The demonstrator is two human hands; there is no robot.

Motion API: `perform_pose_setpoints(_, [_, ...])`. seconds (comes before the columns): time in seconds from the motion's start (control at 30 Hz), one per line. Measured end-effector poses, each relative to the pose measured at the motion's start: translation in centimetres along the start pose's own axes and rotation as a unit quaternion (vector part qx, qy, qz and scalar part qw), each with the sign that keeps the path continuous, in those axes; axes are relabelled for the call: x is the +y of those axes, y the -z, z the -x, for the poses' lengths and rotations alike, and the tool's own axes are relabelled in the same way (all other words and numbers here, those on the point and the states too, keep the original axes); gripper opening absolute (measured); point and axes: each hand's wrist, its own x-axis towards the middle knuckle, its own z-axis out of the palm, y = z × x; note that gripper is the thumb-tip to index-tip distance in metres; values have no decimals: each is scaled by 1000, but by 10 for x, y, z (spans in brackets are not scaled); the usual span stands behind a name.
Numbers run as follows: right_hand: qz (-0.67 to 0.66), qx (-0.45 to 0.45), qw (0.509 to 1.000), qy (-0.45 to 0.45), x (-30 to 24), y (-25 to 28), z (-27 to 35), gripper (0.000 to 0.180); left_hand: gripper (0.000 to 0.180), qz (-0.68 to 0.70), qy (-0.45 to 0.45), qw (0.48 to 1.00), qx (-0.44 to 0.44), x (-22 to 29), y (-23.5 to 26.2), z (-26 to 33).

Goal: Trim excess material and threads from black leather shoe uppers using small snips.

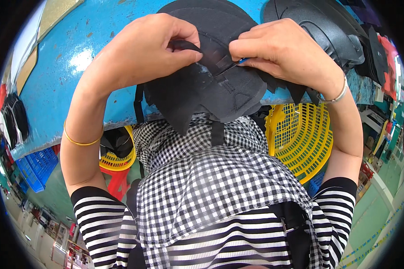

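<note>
A stitched black fabric panel (pixel 231 96), with seams and a triangular stitch mark, lies over the near edge of the blue table and hangs toward my lap. My left hand (pixel 155 51) is closed, its thumb and finger pinching a black fold or strip at the panel's upper left. Between the fingers of my right hand (pixel 278 54) is a small tool with a blue part and a thin dark tip, mostly hidden by the hand. That tip touches or nearly touches the panel's middle, close to my left fingertips; its exact kind does not show.
The worn blue table (pixel 116 29) spans the far side. Moulded black bag pieces (pixel 321 31) are piled at the far right. Below the table edge stand a yellow basket (pixel 300 139), a smaller yellow basket (pixel 121 159) with black pieces, and a blue crate (pixel 37 168).
</note>
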Motion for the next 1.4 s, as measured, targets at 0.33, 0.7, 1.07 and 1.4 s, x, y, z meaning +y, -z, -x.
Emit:
perform_pose_setpoints(0.33, [14, -41, 999, -28, -7, -5, 7, 18, 17, -22, 2, 999, 47, 7, -5, 6])
perform_pose_setpoints(0.7, [15, -3, 1000, -11, -5, -12, 10, 19, 14, 29, -62, 993, 100, 32, -26, 41])
perform_pose_setpoints(1.07, [48, -23, 998, 21, -4, -4, -11, 18, 15, -3, 62, 996, 70, 5, -20, 22])
perform_pose_setpoints(1.4, [35, -23, 991, -127, -7, -9, 4, 21, 15, -4, 26, 994, 106, -3, -30, 21])
